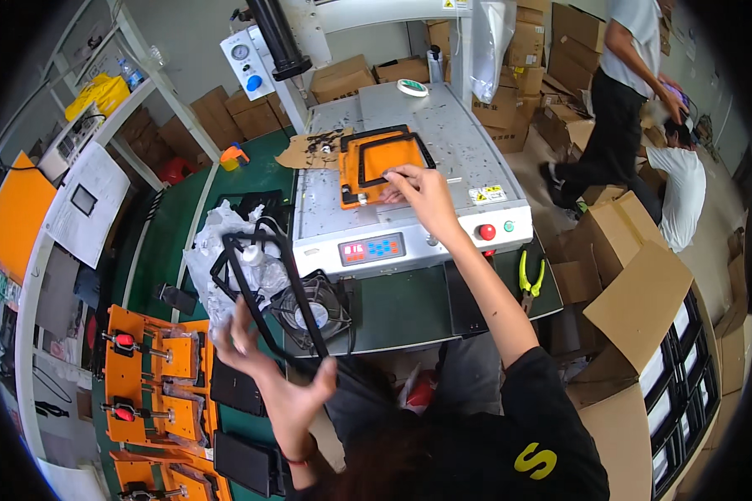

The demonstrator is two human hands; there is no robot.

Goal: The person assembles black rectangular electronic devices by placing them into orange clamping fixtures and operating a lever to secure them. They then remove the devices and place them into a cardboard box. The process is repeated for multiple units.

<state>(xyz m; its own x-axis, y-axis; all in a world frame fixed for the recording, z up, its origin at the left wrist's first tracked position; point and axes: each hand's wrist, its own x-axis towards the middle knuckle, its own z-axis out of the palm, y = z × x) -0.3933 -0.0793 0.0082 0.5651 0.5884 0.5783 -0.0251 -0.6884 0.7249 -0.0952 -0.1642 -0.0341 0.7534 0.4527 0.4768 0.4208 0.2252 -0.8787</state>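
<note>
My left hand (288,397) holds a thin black rectangular frame (305,305) upright at its lower end, thumb on one side and blurred fingers on the other. My right hand (426,199) reaches over the press bed, thumb and index finger pinched at the near edge of another black frame (362,160). That second frame lies on an orange fixture plate (351,179), partly hidden by my fingers. The plate rests on the grey press bed (468,159). Brown cardboard (297,154) with dark scraps lies to its left.
The press front carries a control panel (372,249) and a red button (486,232). Yellow-green pliers (530,275) lie at right; a small fan (313,309) and crumpled plastic (217,242) at left. Orange clamp fixtures (154,359) stand lower left. Open cartons (635,309) and two people (627,83) are at right.
</note>
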